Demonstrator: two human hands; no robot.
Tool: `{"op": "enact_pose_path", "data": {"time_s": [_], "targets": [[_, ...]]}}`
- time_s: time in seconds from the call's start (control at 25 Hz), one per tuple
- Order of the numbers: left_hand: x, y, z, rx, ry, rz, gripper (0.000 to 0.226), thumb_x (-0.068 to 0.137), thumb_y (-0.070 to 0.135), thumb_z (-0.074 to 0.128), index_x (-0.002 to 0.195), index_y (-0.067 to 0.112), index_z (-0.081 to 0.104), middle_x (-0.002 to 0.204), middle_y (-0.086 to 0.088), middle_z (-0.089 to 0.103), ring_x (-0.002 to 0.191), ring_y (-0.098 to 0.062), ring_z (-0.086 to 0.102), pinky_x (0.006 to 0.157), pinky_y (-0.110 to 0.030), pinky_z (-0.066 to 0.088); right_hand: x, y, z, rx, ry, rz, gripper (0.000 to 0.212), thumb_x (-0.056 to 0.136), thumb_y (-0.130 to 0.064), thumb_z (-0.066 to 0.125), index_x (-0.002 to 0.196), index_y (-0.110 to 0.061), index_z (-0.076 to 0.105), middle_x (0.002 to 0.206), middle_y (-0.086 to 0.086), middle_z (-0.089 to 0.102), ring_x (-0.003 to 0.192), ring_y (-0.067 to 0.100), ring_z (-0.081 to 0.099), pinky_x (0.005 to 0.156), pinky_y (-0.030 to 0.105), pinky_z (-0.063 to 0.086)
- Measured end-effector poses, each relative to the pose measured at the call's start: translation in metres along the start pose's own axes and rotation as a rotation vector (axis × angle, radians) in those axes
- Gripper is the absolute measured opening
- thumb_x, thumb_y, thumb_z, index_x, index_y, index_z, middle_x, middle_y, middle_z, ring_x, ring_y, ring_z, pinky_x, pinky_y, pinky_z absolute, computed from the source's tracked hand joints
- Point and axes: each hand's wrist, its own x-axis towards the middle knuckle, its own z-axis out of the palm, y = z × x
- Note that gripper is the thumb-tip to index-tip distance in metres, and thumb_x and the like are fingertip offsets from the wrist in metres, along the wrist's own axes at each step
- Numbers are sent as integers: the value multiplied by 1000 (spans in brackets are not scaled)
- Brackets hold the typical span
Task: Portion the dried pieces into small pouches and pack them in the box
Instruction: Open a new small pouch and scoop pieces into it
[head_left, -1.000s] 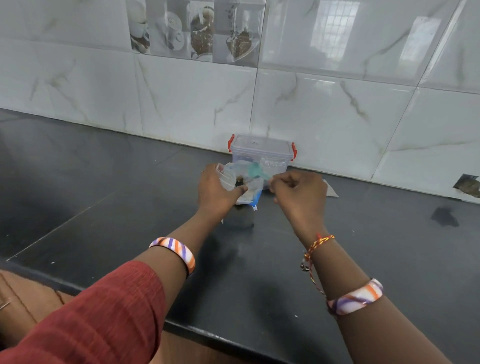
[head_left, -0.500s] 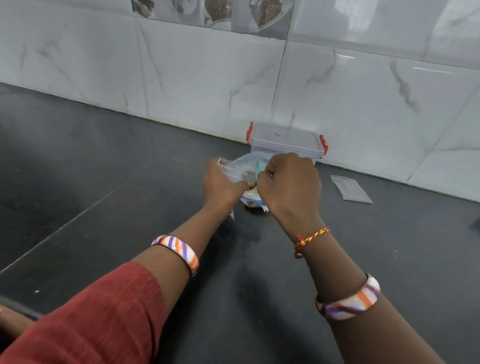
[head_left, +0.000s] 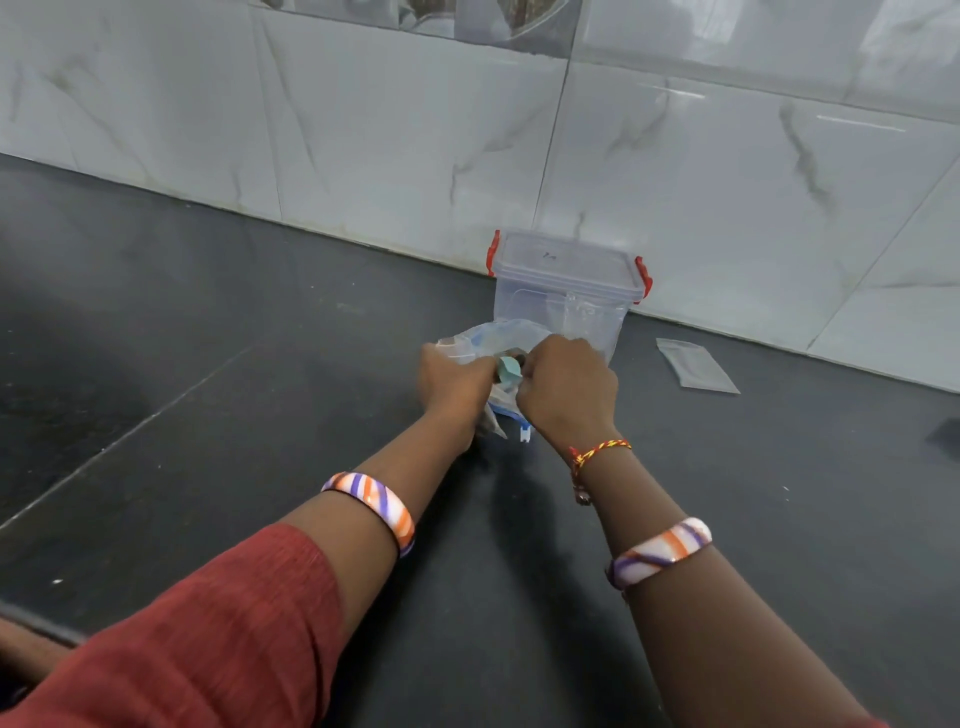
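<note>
Both hands are now lower, closing together: left hand (head_left: 453, 382) gripping the bag (head_left: 501, 335), right hand (head_left: 566, 387) pinching a teal scoop (head_left: 509, 370). Portioning is proceeding; one pouch (head_left: 696, 364) is lying unfilled, and the box (head_left: 566, 291) is sitting lidded.

My fingers are curled out of sight behind my knuckles; the bag's (head_left: 498, 338) contents are too blurred to tell.

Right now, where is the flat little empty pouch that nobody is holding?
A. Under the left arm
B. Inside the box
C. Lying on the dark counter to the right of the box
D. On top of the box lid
C: the flat pouch lies alone on the dark counter, right of the clear box, untouched by either hand.
</note>
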Motion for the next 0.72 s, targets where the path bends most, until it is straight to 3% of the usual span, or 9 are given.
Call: {"op": "enact_pose_path", "data": {"time_s": [0.12, 0.2, 0.32, 0.4, 0.48, 0.56, 0.64, 0.72], "targets": [[3, -1, 6, 11, -2, -18, 40, 74, 1, 65, 113, 5, 58, 109, -11, 66, 95, -26, 65, 82, -38, 57, 0, -1, 4, -104, 31, -85, 21, 91, -8, 48, 108, -7, 60, 108, 13, 64, 98, 30, 61, 73, 31, 42], [0, 6, 12, -17, 59, -8, 36, 74, 3, 68, 109, 5, 61, 104, -10, 68, 91, -26, 67, 81, -41, 58, -1, -3, 9, -115, 8, -102, 22, 92, -8, 47, 110, -7, 60, 110, 13, 64, 101, 29, 62, 78, 33, 47], [0, 29, 29, -98, 71, 123, 22, 70, -4, 64, 91, 5, 65, 97, -11, 70, 89, -28, 69, 78, -36, 58, 7, 11, 10, 148, -12, 105, 21, 83, -9, 54, 101, -2, 64, 105, 17, 64, 100, 34, 61, 75, 34, 47], [-9, 53, 46, 135, -91, 277, 26, 70, -2, 62, 95, 2, 66, 99, -15, 70, 94, -27, 68, 76, -29, 54, 17, 33, 11, 445, -13, 338, 21, 73, -8, 58, 89, 2, 68, 92, 22, 65, 89, 36, 62, 64, 28, 43], [-25, 69, 58, 445, -285, 389, 36, 71, 2, 65, 107, 0, 59, 103, -13, 64, 101, -26, 62, 79, -30, 50, 20, 50, 12, 767, -11, 561, 17, 70, -1, 59, 82, 6, 69, 80, 20, 62, 74, 30, 59, 53, 24, 39], [-29, 70, 63, 588, -432, 388, 46, 71, 5, 69, 113, 3, 52, 104, -10, 57, 104, -24, 57, 80, -29, 48, 17, 56, 16, 980, -43, 704, 14, 73, 2, 58, 84, 5, 66, 81, 18, 60, 65, 23, 55, 46, 23, 37], [-26, 64, 59, 588, -400, 398, 50, 69, 8, 71, 114, 3, 51, 103, -7, 55, 99, -20, 56, 74, -25, 45, 14, 56, 24, 1002, -30, 708, 7, 74, 0, 59, 76, 3, 66, 79, 17, 62, 59, 20, 54, 45, 24, 40], [-22, 58, 53, 546, -299, 434, 49, 68, 8, 70, 113, -1, 53, 101, -10, 58, 90, -18, 55, 59, -18, 36, 11, 54, 26, 892, 33, 656, 12, 74, -7, 62, 69, 1, 70, 77, 16, 67, 66, 24, 62, 55, 31, 52]]}}
